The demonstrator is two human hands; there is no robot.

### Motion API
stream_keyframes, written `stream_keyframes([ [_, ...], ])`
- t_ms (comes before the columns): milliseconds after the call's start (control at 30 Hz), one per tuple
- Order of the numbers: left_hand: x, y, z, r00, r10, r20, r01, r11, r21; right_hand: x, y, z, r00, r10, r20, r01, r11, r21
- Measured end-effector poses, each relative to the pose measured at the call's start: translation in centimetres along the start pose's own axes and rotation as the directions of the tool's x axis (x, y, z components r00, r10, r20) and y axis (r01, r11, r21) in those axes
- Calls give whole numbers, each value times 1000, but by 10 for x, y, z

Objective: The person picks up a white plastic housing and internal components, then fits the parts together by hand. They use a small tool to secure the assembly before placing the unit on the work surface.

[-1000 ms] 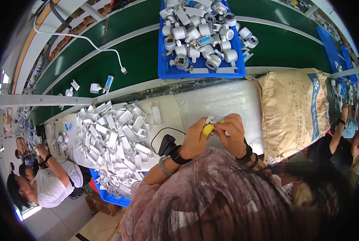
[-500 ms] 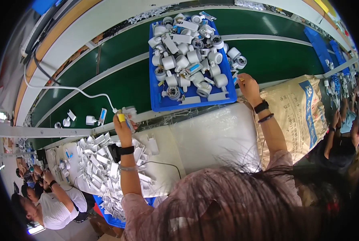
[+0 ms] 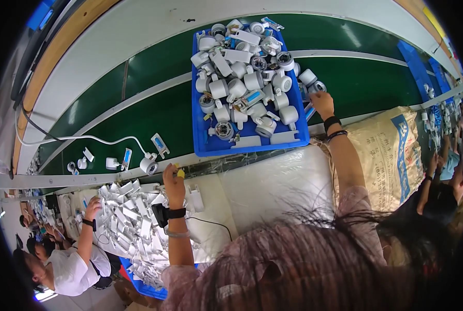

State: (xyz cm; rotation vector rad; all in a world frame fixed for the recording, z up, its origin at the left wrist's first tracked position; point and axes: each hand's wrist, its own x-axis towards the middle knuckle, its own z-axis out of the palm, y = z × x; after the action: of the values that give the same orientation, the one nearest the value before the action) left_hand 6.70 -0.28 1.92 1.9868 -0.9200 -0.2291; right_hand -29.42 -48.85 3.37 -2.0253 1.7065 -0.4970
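Note:
My left hand (image 3: 174, 185), yellow covers on its fingertips, hovers above the front rail with fingers apart and nothing visible between them. Just left of it, on the green belt, lies a white cylindrical housing (image 3: 148, 165) joined to a white cable (image 3: 102, 137). A flat white-and-blue piece (image 3: 160, 145) rests near that housing. My right hand (image 3: 322, 105) is past the right side of the blue tray (image 3: 197, 140), fingers curled beside a white round housing (image 3: 318, 87); what they grip is hidden. Similar white housings (image 3: 236, 88) heap up in the tray.
White plastic covers (image 3: 130, 212) pile up on the near table at left, where a co-worker's hand (image 3: 92, 207) reaches in. A brown paper sack (image 3: 376, 155) lies at right. Small white parts (image 3: 112, 163) sit on the belt at left. Other people work at far right.
My left hand has let go of the white housing, which now lies on the belt, and has drawn back. My right hand has moved slightly farther away. The co-worker's hand has reached to the pile.

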Motion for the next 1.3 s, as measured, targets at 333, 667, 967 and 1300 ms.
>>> stream_keyframes([
  [333,-38,156,25,950,119,288,-34,958,-285,-116,-42,-110,974,-1,229,-177,631,755],
  [667,-83,264,67,580,703,411,-733,671,-113,-334,-79,-111,698,-243,674,-673,101,733],
  [967,-108,248,15,526,562,639,-463,819,-339,-374,-69,-102,710,-608,356,-21,487,873],
  [1300,-81,261,-5,381,69,922,696,634,-336,-379,-86,-107,418,-646,639,-615,316,722],
])
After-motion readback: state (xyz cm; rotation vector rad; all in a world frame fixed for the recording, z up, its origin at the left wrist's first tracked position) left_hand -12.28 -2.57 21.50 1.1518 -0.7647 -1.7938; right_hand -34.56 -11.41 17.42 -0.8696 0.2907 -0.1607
